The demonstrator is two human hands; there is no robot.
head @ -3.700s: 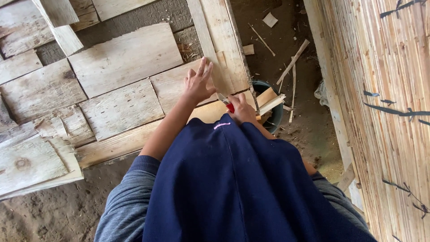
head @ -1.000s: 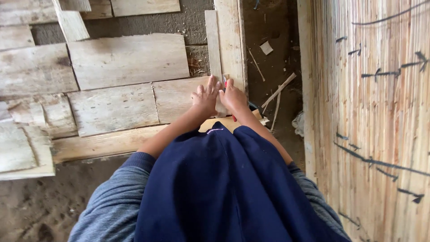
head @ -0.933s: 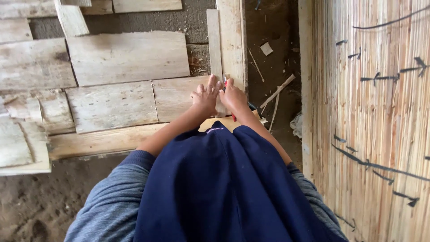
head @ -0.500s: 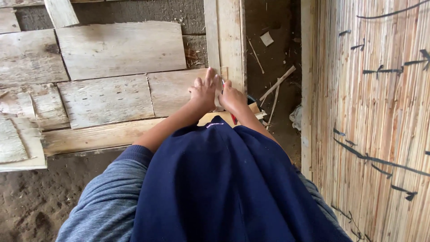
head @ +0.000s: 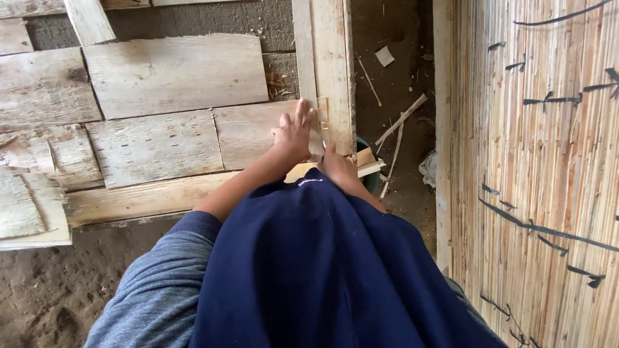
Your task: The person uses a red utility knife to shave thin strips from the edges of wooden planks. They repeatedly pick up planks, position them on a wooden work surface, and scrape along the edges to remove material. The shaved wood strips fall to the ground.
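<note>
my left hand (head: 294, 133) lies flat and open on the pale wooden boards, fingers (head: 300, 111) stretched forward and held close together, palm down. it grips nothing; it only presses on the wood. the fingertips touch the left edge of the long upright plank (head: 330, 71) that runs away from me toward the top of the view, and the heel of the hand rests on the short flat board (head: 248, 132) that butts against that plank from the left.

my right hand (head: 338, 169) is just beside the left one, lower and nearer my body, at the foot of the same long plank. most of it is hidden behind my dark blue garment (head: 322, 270), so i cannot tell how far its fingers are spread or whether they have hold of anything. a small glint shows between the two hands, too small to make out.

so the long plank sits straight ahead of both hands, touching my left fingertips and rising from just above my right hand. a light wood offcut (head: 365, 161) pokes out to the right of my right hand, over the rim of a dark round container (head: 373, 181). further right, thin sticks (head: 401, 122) lie on bare earth, and a woven reed wall (head: 535, 161) stands along that side. more weathered boards (head: 155, 145) lie to my left.
</note>
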